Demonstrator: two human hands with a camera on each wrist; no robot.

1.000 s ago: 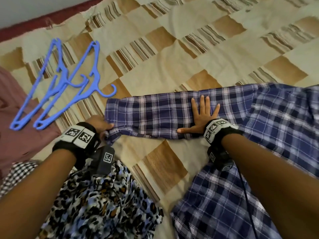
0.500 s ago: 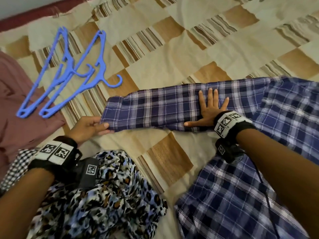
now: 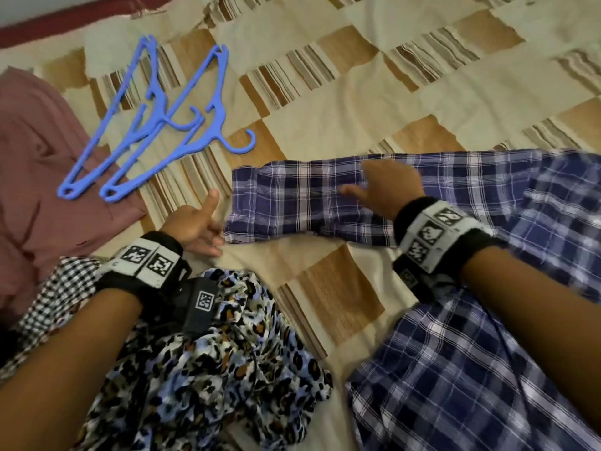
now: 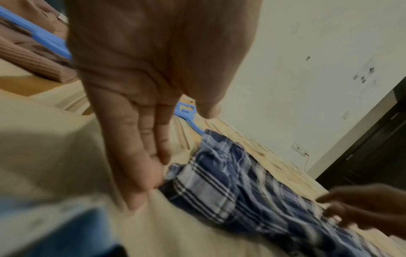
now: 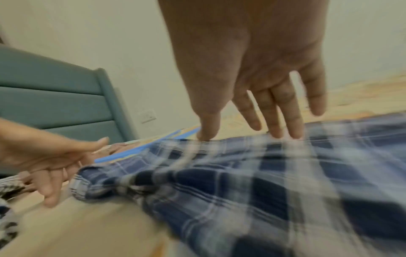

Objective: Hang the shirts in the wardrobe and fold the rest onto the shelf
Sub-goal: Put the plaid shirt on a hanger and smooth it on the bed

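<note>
A blue plaid shirt (image 3: 487,320) lies on the bed, its sleeve (image 3: 309,196) stretched out to the left. My left hand (image 3: 195,222) is open with the thumb raised. Its straight fingers (image 4: 140,173) lie on the bedcover at the near corner of the cuff (image 4: 189,175), holding nothing. My right hand (image 3: 387,187) is over the middle of the sleeve with the wrist lifted. Its spread fingertips (image 5: 274,128) touch the plaid cloth (image 5: 241,182) without gripping it. Two blue hangers (image 3: 156,125) lie at the far left.
A pink garment (image 3: 35,164) lies under the hangers' ends at the left. A leopard-print garment (image 3: 211,369) and a black-and-white checked one (image 3: 55,294) are heaped under my left forearm. The beige and brown patchwork bedcover (image 3: 357,92) stretches beyond the sleeve.
My left hand has let go of the cuff and opened, thumb up. My right hand has lifted its flat palm off the sleeve, so only the fingertips touch it now.
</note>
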